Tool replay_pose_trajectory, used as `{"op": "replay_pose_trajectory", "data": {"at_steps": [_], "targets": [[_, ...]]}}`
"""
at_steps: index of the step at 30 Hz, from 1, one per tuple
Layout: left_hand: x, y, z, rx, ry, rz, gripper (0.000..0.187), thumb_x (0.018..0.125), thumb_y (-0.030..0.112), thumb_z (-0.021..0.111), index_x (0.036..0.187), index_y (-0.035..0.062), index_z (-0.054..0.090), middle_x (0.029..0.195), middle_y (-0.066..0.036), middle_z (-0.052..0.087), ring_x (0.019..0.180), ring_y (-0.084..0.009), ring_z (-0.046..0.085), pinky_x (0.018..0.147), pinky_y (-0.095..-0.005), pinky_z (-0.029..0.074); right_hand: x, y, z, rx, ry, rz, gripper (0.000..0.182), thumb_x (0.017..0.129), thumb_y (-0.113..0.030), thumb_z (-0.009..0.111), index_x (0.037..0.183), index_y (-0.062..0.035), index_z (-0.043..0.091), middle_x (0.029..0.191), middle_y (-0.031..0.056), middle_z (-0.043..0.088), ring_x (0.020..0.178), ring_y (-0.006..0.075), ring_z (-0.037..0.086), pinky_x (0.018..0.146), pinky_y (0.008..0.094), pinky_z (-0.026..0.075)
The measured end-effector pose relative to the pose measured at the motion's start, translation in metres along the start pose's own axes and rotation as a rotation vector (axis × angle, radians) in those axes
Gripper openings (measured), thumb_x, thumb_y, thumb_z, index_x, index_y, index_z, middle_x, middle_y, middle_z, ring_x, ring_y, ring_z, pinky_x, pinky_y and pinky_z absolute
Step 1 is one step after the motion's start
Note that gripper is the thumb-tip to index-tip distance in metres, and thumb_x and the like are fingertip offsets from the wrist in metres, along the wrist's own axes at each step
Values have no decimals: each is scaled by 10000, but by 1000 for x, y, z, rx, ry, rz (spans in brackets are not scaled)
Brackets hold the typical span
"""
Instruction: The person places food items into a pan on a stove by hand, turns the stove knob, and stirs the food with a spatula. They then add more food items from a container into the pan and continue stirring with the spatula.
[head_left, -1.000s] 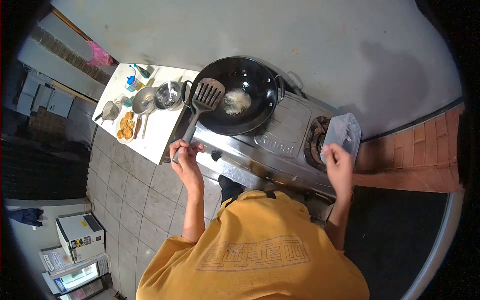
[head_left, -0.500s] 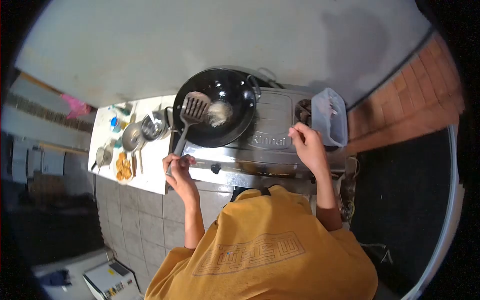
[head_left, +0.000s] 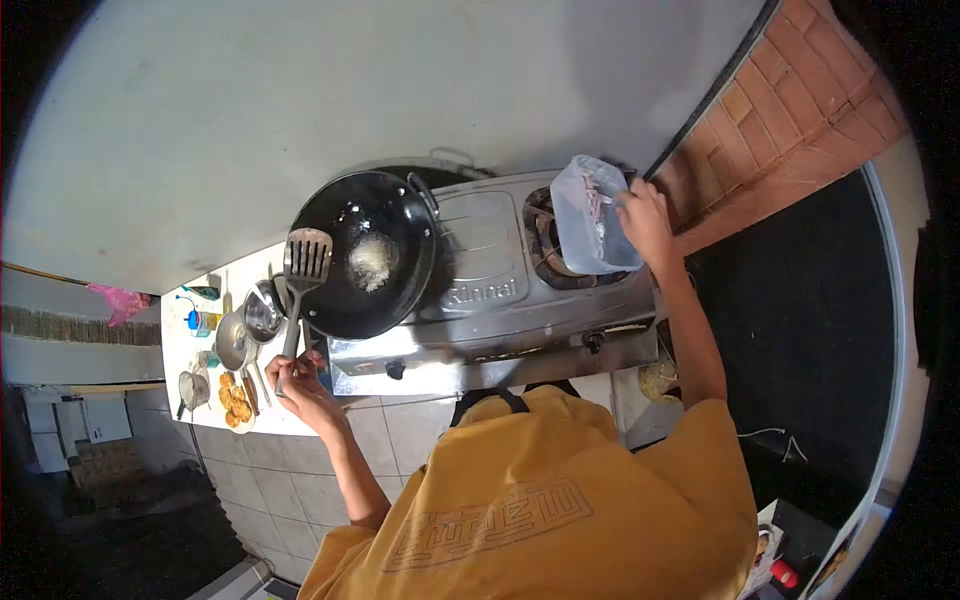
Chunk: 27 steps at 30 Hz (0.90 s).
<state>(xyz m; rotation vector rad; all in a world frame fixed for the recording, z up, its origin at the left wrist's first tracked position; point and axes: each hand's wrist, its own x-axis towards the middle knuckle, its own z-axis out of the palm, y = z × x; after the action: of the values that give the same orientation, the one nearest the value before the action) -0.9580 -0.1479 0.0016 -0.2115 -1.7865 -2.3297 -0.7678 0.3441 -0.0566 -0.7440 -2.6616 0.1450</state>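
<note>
My left hand (head_left: 305,390) is wrapped round the grey handle of a slotted spatula (head_left: 307,258). The spatula's blade is over the left side of a black wok (head_left: 405,285). A pale, foamy patch (head_left: 372,262) lies in the wok's shiny bottom. Over at the right burner, my right hand (head_left: 645,215) has bent fingers at the right rim of a clear plastic container (head_left: 575,235). Thin pinkish-white strips of food (head_left: 592,195) lie inside, close to the fingertips. Whether the fingers pinch the rim or some food is hard to tell.
The wok stands on the left of a steel Rinnai gas stove (head_left: 480,235). Farther left, a white table (head_left: 285,420) bears metal bowls (head_left: 232,340), a plate of browned fried food (head_left: 235,405) and a strainer (head_left: 193,390). A brick ledge (head_left: 790,130) borders the right side.
My right hand has moved from in front of the stove up to the container's right rim. My left hand still holds the spatula over the wok. The view has shifted to the right.
</note>
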Motion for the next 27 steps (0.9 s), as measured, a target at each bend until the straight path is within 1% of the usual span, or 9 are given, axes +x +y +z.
{"op": "replay_pose_trajectory", "data": {"at_steps": [1, 2, 4, 5, 6, 9, 16, 24, 27], "targets": [[-5, 1, 6, 10, 18, 13, 158, 1004, 182, 407, 989, 43, 480, 742, -35, 423, 732, -184, 545, 707, -312, 452, 7, 3, 7, -73, -29, -60, 160, 803, -63, 633, 935, -21, 713, 1131, 161, 593, 1080, 331, 539, 896, 459, 426], [-10, 2, 14, 18, 19, 16, 158, 1004, 182, 407, 989, 43, 480, 742, -35, 423, 732, -184, 545, 707, -312, 452, 12, 9, 15, -65, -32, -60, 160, 803, -63, 633, 935, -21, 713, 1131, 161, 593, 1080, 331, 539, 896, 459, 426], [-20, 6, 28, 55, 78, 59, 157, 999, 171, 403, 967, 34, 473, 737, -35, 407, 706, -179, 517, 700, -321, 460, 23, 13, 27, -155, 18, -202, 174, 803, -57, 612, 928, 6, 716, 1136, 166, 598, 1101, 320, 530, 912, 445, 411], [-25, 5, 32, 54, 90, 68, 148, 992, 164, 405, 949, 36, 467, 743, -32, 391, 689, -158, 465, 698, -329, 470, 27, 15, 31, -208, -63, -209, 190, 807, -47, 595, 942, 11, 716, 1157, 164, 605, 1093, 304, 542, 908, 423, 413], [-30, 6, 38, 68, 95, 78, 148, 992, 164, 405, 949, 36, 467, 743, -32, 391, 689, -158, 465, 698, -329, 470, 29, 18, 36, -192, -64, -214, 190, 807, -47, 595, 942, 11, 716, 1157, 164, 605, 1093, 304, 542, 908, 423, 413], [-46, 7, 46, 84, 135, 83, 137, 987, 162, 404, 932, 50, 462, 781, -23, 381, 685, -127, 398, 708, -326, 480, 30, 24, 49, -234, -78, -254, 201, 811, -49, 589, 957, 1, 717, 1168, 159, 611, 1089, 291, 549, 911, 413, 411], [-63, 11, 59, 135, 193, 100, 143, 987, 168, 403, 943, 47, 466, 787, -24, 386, 692, -126, 414, 724, -327, 491, 34, 33, 54, -233, -78, -252, 204, 811, -39, 589, 968, -7, 716, 1155, 148, 616, 1085, 283, 553, 914, 410, 414], [-65, 13, 57, 86, 181, 101, 156, 990, 188, 407, 961, 50, 475, 777, -28, 385, 710, -149, 455, 737, -328, 489, 37, 30, 53, -217, -75, -226, 206, 795, -22, 596, 960, 7, 714, 1138, 158, 620, 1101, 295, 556, 928, 410, 415], [-63, 14, 55, 79, 177, 94, 159, 992, 189, 407, 969, 47, 474, 775, -30, 384, 719, -152, 464, 732, -328, 484, 38, 26, 47, -246, -111, -217, 209, 793, -19, 595, 961, 14, 715, 1122, 161, 627, 1095, 294, 564, 922, 409, 420]]}}
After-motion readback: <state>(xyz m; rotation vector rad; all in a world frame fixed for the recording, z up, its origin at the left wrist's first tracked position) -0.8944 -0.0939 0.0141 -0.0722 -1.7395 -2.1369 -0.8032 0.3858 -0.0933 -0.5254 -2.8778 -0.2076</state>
